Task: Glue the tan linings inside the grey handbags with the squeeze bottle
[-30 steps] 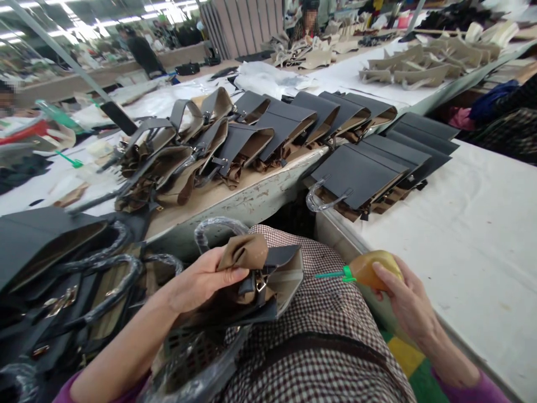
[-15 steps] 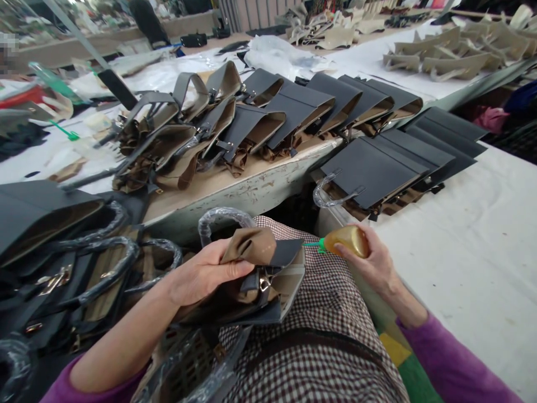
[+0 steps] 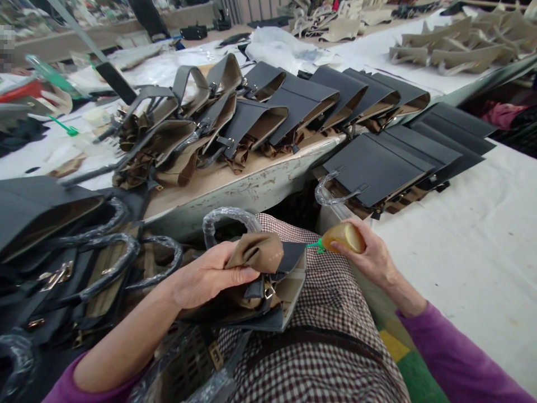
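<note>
Over my lap, my left hand (image 3: pixel 218 274) grips a dark handbag (image 3: pixel 268 322), its thumb pressing on the folded brown lining (image 3: pixel 258 252). A plastic-wrapped handle (image 3: pixel 229 215) arches up behind that bag, and a small metal clasp (image 3: pixel 269 290) shows at its side. My right hand (image 3: pixel 375 254) is closed around a soft bottle of amber liquid (image 3: pixel 346 238), which lies tilted on its side. The bottle's green nozzle (image 3: pixel 315 245) points left, its tip at the bag's upper right edge; whether it touches cannot be made out.
Several dark handbags (image 3: pixel 302 101) stand in rows on the bench ahead. More lie stacked on the white table (image 3: pixel 461 268) at right. Bags with wrapped handles (image 3: pixel 113 263) crowd the left side. Beige bag pieces (image 3: pixel 465 45) sit at far right, and a checked apron (image 3: pixel 331 291) covers my lap.
The bag in my left hand sits slightly further right and lower in view. The bottle has shifted a little left and up, its nozzle still at the bag's edge.
</note>
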A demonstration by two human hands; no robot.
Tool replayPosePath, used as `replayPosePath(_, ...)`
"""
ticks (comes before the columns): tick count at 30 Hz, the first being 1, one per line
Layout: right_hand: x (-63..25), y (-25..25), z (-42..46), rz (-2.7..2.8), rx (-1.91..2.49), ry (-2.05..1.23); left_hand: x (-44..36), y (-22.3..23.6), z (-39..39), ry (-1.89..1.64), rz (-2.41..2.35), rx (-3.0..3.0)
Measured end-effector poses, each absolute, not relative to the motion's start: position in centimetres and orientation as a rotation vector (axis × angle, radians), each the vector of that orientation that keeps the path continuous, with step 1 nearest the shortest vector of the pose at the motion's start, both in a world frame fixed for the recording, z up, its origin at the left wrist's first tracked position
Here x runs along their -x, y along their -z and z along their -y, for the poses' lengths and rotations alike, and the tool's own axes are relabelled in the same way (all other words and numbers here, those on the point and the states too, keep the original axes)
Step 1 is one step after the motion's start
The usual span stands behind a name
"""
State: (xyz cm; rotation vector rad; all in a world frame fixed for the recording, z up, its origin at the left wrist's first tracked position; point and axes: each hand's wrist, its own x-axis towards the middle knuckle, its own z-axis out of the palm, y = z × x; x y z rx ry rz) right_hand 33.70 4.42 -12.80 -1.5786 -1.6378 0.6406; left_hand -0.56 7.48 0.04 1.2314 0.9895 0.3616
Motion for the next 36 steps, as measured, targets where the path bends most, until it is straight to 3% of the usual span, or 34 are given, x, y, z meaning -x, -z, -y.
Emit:
replayPosePath(16,-33.6,11.6,-2.5,1.552,1.608,-0.968,-0.1,-0.5,-7.1,-0.367,-0.999,-1.211)
replayPosePath(27,-33.8,13.5,-1.9,1.5,1.626,-0.744,0.0,-0.8,-6.3,-0.281,-0.973,-1.277)
replayPosePath(36,-33.8,13.1,-1.1,1.486,1.667,-0.928,0.4,-0.3,-6.0,-0.223,-0.964,-1.368)
